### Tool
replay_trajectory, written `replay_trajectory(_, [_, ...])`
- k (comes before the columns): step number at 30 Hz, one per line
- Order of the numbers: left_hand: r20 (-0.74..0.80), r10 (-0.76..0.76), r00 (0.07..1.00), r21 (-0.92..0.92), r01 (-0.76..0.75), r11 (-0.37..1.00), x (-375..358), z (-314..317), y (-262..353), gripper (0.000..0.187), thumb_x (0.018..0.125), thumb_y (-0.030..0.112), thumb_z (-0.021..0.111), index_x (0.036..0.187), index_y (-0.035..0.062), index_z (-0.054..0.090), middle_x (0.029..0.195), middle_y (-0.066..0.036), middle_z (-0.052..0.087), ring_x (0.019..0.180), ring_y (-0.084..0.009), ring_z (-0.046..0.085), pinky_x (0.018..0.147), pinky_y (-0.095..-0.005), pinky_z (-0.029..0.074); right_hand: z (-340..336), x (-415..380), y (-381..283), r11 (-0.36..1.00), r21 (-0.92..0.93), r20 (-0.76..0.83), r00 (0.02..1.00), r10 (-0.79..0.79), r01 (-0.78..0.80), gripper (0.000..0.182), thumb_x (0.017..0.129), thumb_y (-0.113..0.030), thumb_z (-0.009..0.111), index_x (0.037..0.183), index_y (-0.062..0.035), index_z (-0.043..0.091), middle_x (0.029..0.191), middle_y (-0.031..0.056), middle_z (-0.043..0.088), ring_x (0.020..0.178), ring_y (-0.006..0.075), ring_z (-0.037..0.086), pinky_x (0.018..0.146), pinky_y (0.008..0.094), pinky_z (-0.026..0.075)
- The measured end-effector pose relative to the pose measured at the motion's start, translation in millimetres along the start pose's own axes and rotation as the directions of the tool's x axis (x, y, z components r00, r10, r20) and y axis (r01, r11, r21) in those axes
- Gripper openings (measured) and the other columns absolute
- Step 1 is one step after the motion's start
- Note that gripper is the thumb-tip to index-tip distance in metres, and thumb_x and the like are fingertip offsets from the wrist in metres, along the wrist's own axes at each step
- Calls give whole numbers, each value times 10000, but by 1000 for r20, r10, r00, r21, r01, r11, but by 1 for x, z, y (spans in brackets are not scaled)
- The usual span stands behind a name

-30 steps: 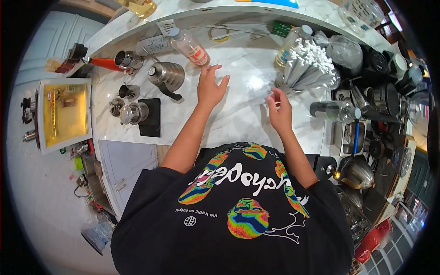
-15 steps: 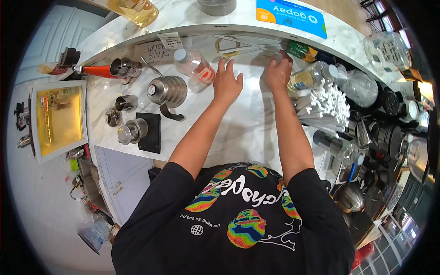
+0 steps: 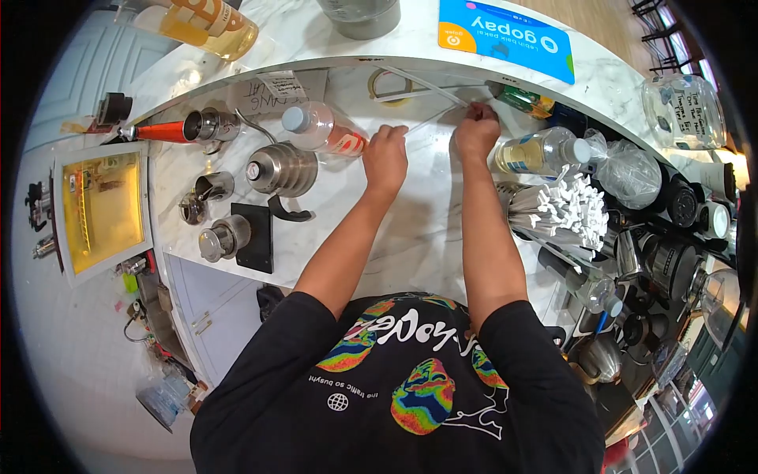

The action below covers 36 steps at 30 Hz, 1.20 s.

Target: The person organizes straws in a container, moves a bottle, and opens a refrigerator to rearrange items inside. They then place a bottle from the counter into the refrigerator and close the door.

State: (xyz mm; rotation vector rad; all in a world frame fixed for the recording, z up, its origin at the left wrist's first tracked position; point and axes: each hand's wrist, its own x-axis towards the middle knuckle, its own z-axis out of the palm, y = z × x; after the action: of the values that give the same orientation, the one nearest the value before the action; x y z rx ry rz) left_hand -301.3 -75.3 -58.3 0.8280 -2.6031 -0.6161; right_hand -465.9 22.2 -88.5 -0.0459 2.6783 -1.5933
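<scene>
A thin white straw [image 3: 433, 118] runs slantwise between my two hands above the counter. My left hand [image 3: 385, 158] is closed, its fingertips pinched at the straw's near end. Right beside its knuckles stands a clear bottle [image 3: 325, 130] with a red label and a pale blue cap. My right hand [image 3: 477, 133] is closed around the straw's other end; its curled fingers partly hide the grip. Behind the hands lie more white straws and a roll of tape [image 3: 390, 85]. A green packet [image 3: 523, 101] is just beyond my right hand.
To the left stand a steel gooseneck kettle [image 3: 283, 169], a black scale [image 3: 255, 238] and small steel cups. On the right are an oil-coloured bottle [image 3: 541, 152], a bundle of white-wrapped straws [image 3: 564, 212] and plastic bags [image 3: 629, 174]. A raised marble ledge [image 3: 418, 39] curves across the back.
Both hands have gone from loosely spread fingers to closed grips. A straw now stretches between them, and the straws at the back have shifted. The view has moved slightly.
</scene>
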Motion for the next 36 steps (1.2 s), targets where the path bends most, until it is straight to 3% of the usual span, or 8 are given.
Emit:
replay_trajectory(5, [19, -5, 1000, -20, 6, 1000, -31, -5, 0, 247, 930, 74, 666, 1169, 93, 725, 1024, -115, 681, 953, -339, 676, 812, -448, 546, -27, -18, -24, 987, 93, 41, 991, 126, -129, 179, 943, -78, 622, 1052, -7, 744, 998, 144, 727, 861, 249, 697, 818, 360, 542])
replay_trajectory(8, [37, -17, 999, -10, 17, 1000, -57, -18, 1, 262, 930, 69, 648, 1180, 75, 726, 1011, -126, 679, 948, -335, 671, 807, -458, 549, -30, -31, -22, 930, 343, 6, 991, 135, -129, 194, 948, -77, 628, 1101, -6, 725, 943, 85, 698, 781, 183, 643, 766, 318, 522])
replay_trajectory(11, [68, -40, 997, -22, 42, 999, -88, -30, -3, 294, 922, 48, 643, 1207, 61, 711, 1015, -150, 673, 942, -351, 666, 813, -463, 546, -41, -50, -35, 888, 434, 0, 986, 166, -150, 204, 953, -92, 645, 1130, -11, 703, 930, 49, 661, 775, 153, 595, 738, 299, 500])
replay_trajectory(15, [106, -89, 990, -73, 97, 993, -127, -52, -6, 335, 925, 19, 616, 1253, 50, 674, 1018, -177, 656, 932, -383, 653, 809, -470, 533, -73, -89, -75, 922, 374, -61, 995, -81, 98, 182, 956, -79, 638, 1114, -6, 692, 979, 65, 633, 826, 159, 584, 738, 300, 488])
replay_trajectory(20, [98, -96, 991, -178, 112, 978, -175, -74, -19, 377, 931, -1, 594, 1303, 35, 645, 1003, -189, 642, 900, -388, 651, 793, -471, 525, -147, -143, -110, 867, 266, -92, 906, -413, 422, 171, 930, 22, 632, 1091, -6, 683, 1028, 100, 628, 857, 178, 603, 754, 303, 495])
replay_trajectory(22, [115, -131, 985, -197, 152, 969, -193, -85, -17, 381, 941, -4, 596, 1318, 28, 639, 1007, -202, 640, 901, -398, 652, 795, -487, 526, -184, -165, -113, 844, 317, -117, 901, -417, 432, 187, 913, 56, 637, 1085, -5, 679, 1026, 106, 629, 859, 185, 609, 766, 302, 501])
replay_trajectory(28, [92, -151, 984, -264, 170, 949, -218, -103, -6, 390, 937, -4, 599, 1324, 29, 636, 950, -171, 637, 827, -333, 660, 753, -439, 529, -293, -201, -89, 800, 397, -191, 893, -408, 450, 252, 950, 75, 612, 1190, -3, 626, 1084, 71, 597, 953, 139, 578, 856, 268, 479])
replay_trajectory(36, [178, -119, 977, -481, 192, 855, -208, -100, 35, 224, 958, 47, 629, 1171, -13, 664, 927, -77, 692, 757, -133, 634, 681, -294, 522, -376, -198, -81, 794, 355, -316, 862, -396, 494, 362, 977, 36, 602, 1334, 33, 539, 1080, 74, 565, 960, 132, 540, 879, 279, 464])
